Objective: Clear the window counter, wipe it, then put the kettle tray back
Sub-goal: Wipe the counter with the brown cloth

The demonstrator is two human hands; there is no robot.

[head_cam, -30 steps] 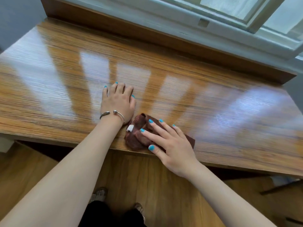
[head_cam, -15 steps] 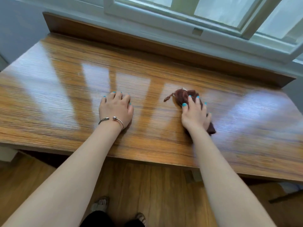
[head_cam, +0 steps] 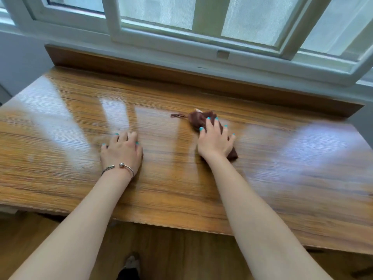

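Head view looks down at a shiny brown wooden worktop (head_cam: 181,178) under a white window (head_cam: 201,37). Bright patches of window light lie on the wood.

Right hand (head_cam: 215,141) sits a little past the middle of the worktop, toward 1 o'clock. It lies on top of a dark brown cloth (head_cam: 198,119). Its fingers (head_cam: 210,126) are spread and bent down a bit, pressing the cloth onto the wood. One end of the cloth sticks out past the fingertips at 11 o'clock from the hand. A thin string from the cloth trails off toward 9 o'clock. Another corner of the cloth peeks out by the wrist, at 5 o'clock from the hand. The nails are painted blue-green.

Left hand (head_cam: 122,151) rests on the worktop at 9 o'clock from the right hand, well apart from the cloth. Its palm is down on the wood and its fingers are loosely bent. It holds nothing. A thin silver bracelet (head_cam: 121,167) goes round its wrist.

A dark wooden ledge (head_cam: 141,69) runs along the far edge of the worktop, at 12 o'clock, just below the window frame.

At 6 o'clock, under the near edge of the worktop, is a wooden floor (head_cam: 181,249). A foot (head_cam: 132,259) shows there, between the two arms.
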